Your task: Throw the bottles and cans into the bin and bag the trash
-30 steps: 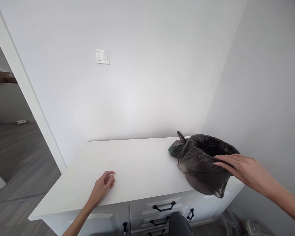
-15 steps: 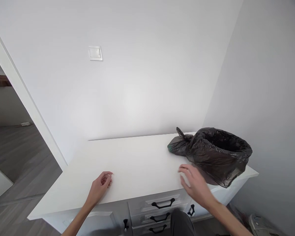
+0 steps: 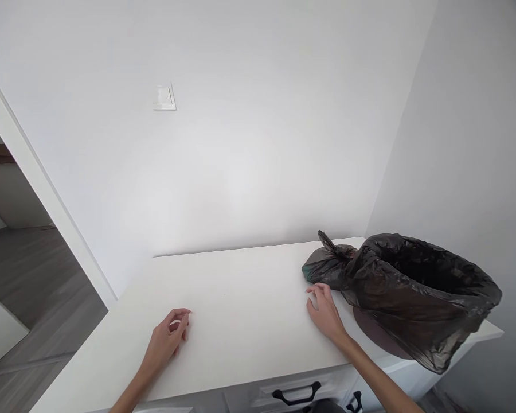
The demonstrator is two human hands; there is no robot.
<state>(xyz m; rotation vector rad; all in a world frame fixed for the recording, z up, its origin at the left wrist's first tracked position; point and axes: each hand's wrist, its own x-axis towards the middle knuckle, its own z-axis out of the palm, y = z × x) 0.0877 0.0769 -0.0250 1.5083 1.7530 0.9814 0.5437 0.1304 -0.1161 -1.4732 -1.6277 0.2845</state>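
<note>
My left hand [image 3: 164,336] rests on the left part of the white countertop [image 3: 223,321], its fingers loosely curled and its thumb close to the index fingertip. No object shows in it. Towards the right, my right hand [image 3: 325,312] is at the countertop with thumb and fingers apart, holding nothing. Just behind its fingertips lies a small knotted black plastic bag [image 3: 327,268]. To the right stands a dark bin [image 3: 376,332], its mouth lined with a larger black bin liner [image 3: 395,292] that hangs loosely over the rim.
A white wall [image 3: 249,155] with a light switch [image 3: 164,97] rises behind the countertop, and a side wall [image 3: 464,160] closes the right. Drawers with black handles [image 3: 296,394] are below the front edge. A doorway with grey flooring [image 3: 55,275] is at left.
My right hand has moved back and slightly left, closer to the knotted bag. The view has shifted closer to the countertop. My left hand keeps nearly the same pose.
</note>
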